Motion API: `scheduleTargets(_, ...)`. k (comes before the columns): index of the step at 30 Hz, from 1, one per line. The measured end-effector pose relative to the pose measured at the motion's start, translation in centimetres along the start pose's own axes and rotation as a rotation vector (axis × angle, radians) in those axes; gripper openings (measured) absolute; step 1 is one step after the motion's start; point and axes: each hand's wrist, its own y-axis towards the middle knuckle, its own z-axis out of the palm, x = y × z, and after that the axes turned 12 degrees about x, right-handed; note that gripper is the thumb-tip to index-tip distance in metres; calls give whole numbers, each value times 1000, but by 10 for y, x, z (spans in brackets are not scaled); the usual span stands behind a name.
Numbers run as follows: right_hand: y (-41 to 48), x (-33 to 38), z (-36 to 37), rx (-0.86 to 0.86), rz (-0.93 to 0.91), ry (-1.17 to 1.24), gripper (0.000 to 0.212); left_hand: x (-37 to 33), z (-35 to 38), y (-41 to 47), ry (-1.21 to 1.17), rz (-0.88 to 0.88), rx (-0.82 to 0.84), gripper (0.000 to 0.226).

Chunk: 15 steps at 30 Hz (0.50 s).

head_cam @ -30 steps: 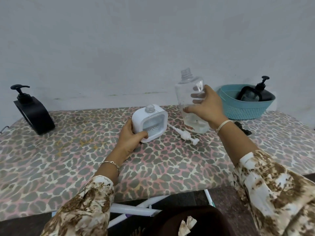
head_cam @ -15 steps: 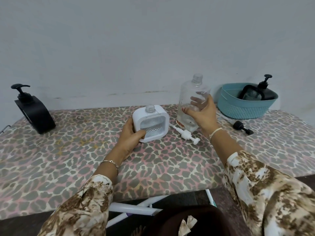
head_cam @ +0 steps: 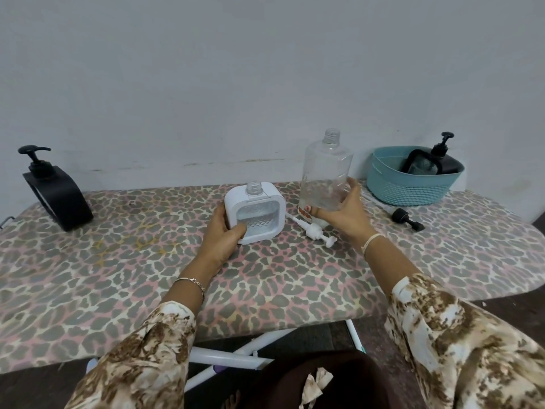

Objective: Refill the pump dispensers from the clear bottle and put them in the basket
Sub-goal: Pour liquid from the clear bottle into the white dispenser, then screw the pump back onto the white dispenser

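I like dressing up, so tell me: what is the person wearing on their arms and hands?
Both sleeves are cream with brown blotchy patches. The left wrist has a thin gold chain bracelet. The right wrist has a pale band. One nail on the right hand is painted red.

1. Both arms wear loose sleeves of cream cloth blotched with brown, the left sleeve and the right sleeve alike in print
2. The cuffs end well short of the wrists, leaving the forearms bare
3. A thin gold chain bracelet circles the wrist of the left hand
4. A pale cream band circles the wrist of the right hand
5. The right thumbnail carries red polish
6. Dark brown cloth covers the lap
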Motion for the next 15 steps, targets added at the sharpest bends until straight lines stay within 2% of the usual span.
scheduleTargets(3, -22, -9, 2, -75, 42, -134, 126, 0, 2, -3, 49, 22, -74, 55)
scheduleTargets(5, -39, -17, 5, -106, 62, -313, 123, 0, 4, -6, 62, 49, -98, 59)
scheduleTargets(8, -57, -28, 8, -70, 105, -471, 105, 0, 5, -8, 90, 74, -117, 67)
scheduleTargets(12, -70, -35, 13, -91, -23, -633, 64, 1, 6, -9, 80, 78, -140, 82)
scheduleTargets(15, -72, -34, 17, -137, -100, -618, 54, 3, 5, -10, 71, 69, -155, 85)
